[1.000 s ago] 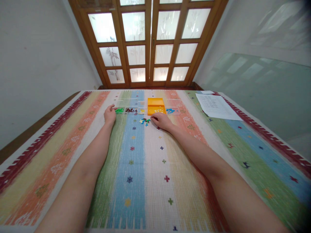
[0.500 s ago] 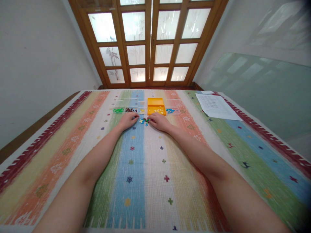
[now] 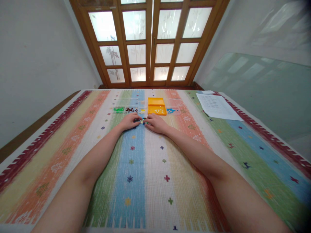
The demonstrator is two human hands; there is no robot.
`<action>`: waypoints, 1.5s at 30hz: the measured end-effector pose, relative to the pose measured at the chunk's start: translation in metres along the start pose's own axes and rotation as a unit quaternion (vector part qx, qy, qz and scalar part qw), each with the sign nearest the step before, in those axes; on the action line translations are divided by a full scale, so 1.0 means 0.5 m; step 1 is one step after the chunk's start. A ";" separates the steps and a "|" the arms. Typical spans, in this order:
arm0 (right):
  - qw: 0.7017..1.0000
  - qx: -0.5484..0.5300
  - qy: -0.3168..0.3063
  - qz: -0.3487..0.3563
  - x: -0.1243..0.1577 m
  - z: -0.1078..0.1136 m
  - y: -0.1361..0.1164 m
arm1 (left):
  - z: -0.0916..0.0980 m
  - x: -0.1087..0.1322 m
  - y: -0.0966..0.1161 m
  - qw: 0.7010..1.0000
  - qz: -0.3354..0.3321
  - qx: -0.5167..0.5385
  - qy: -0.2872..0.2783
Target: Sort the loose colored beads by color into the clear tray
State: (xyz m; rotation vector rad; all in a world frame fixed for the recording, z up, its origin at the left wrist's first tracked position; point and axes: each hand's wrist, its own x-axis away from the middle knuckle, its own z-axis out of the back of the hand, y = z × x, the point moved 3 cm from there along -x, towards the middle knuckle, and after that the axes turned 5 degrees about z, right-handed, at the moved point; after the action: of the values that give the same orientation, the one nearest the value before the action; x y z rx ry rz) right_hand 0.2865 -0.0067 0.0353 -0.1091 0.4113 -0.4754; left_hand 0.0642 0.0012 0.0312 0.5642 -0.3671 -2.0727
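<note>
My left hand point(image 3: 130, 121) and my right hand point(image 3: 156, 123) meet almost fingertip to fingertip over the cloth. Between them is a small multicoloured cluster of pieces point(image 3: 142, 122), with white-yellow, blue and dark bits showing. Fingers of both hands are closed on it from either side and cover most of it. Its exact kind is too small to make out. Just beyond the hands stand open clear boxes of small pieces: green ones point(image 3: 119, 110), dark brown ones point(image 3: 131, 110), yellow ones point(image 3: 143, 111) and blue ones point(image 3: 171, 110). An open orange box point(image 3: 156, 105) holds white pieces.
A striped, patterned cloth point(image 3: 155, 174) covers the table. Written paper sheets point(image 3: 218, 106) lie at the far right. Behind the table are wooden doors point(image 3: 150, 42) with frosted panes, and a pale green glass panel point(image 3: 262, 87) is at the right wall.
My right hand has moved left towards my left hand. The cluster, more exposed before, is now mostly covered by fingers, and my left fingertips have come onto it.
</note>
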 end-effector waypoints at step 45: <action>0.994 -0.098 0.001 0.050 0.008 0.004 0.004 | -0.002 -0.001 0.021 1.000 0.006 -0.005 -0.016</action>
State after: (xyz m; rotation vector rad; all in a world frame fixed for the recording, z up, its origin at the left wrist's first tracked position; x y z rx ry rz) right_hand 0.2916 -0.0067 0.0352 -0.2770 0.4632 -0.3363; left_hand 0.0725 -0.0038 0.0353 0.5208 -0.3783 -2.0724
